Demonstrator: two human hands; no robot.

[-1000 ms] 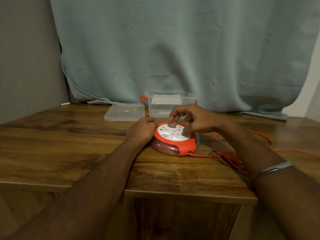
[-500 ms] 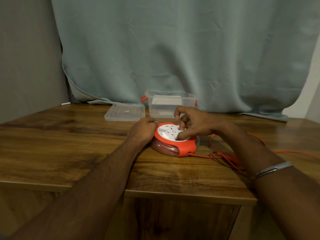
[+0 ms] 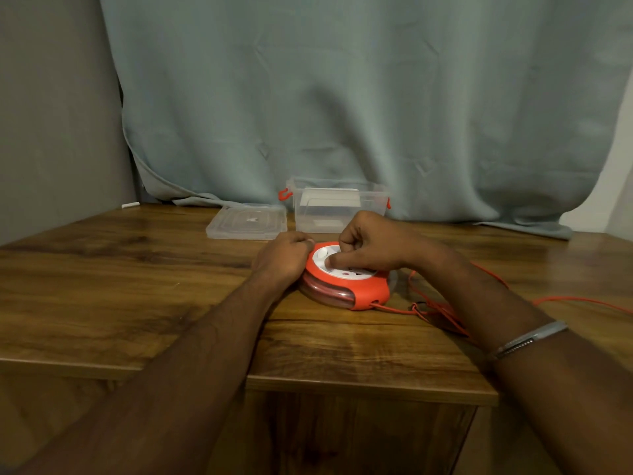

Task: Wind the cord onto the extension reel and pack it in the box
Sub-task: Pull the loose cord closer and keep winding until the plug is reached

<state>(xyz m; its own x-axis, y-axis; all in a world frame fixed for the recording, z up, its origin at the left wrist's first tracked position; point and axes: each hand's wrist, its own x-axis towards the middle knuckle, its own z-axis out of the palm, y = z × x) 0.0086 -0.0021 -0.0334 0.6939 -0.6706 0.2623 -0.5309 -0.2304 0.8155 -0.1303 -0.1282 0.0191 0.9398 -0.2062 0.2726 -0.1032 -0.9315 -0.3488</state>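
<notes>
An orange extension reel [image 3: 359, 293] with a white socket face lies flat on the wooden table [image 3: 137, 286]. My left hand [image 3: 282, 260] grips its left rim with curled fingers. My right hand [image 3: 373, 246] sits on top, fingers curled, pinching the white winding knob on the face. Loose orange cord [image 3: 431, 311] leaves the reel's front right and lies tangled on the table, trailing off to the right. The clear plastic box [image 3: 337, 209] with orange latches stands open just behind the reel.
The box's clear lid [image 3: 246, 221] lies flat to the left of the box. A grey-blue curtain [image 3: 342, 97] hangs behind the table. The table's front edge steps inward below my arms. A metal bracelet [image 3: 527, 339] is on my right wrist.
My right hand has swung from the far side of the reel's face round toward the left, fingers curling tighter on the knob. The left hand has stayed on the rim.
</notes>
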